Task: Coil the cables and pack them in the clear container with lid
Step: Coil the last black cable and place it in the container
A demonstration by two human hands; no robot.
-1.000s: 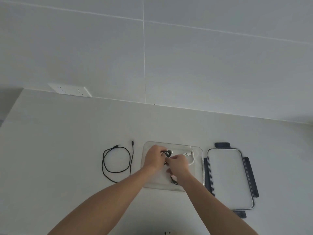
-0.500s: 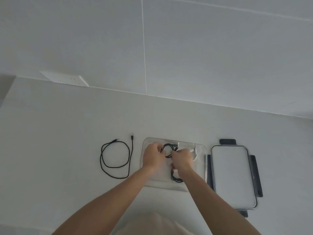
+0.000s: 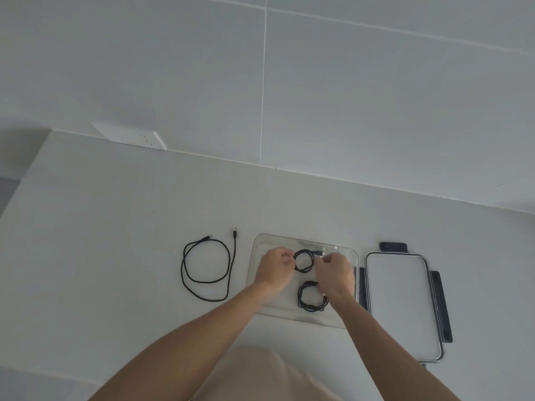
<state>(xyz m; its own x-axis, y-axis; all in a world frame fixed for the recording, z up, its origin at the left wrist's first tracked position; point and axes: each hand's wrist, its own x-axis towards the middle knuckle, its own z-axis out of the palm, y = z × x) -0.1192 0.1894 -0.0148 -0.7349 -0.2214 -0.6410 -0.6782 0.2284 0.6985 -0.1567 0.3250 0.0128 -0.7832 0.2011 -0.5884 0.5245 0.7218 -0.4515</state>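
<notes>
The clear container lies on the white counter. Over it, my left hand and my right hand each pinch one side of a small coiled black cable held between them. A second coiled black cable lies inside the container nearer to me, partly under my right wrist. A bit of white cable shows by my right fingers, mostly hidden. A longer loose black cable lies on the counter left of the container. The lid, with dark clips, lies flat to the right.
A white tiled wall rises behind the counter. A white socket plate sits at the wall's base on the left. The counter's left edge drops off at the far left.
My hands have moved apart a little, so the small coil between them now shows as an open ring. The second coil in the container has come fully into sight. The camera tilted slightly.
</notes>
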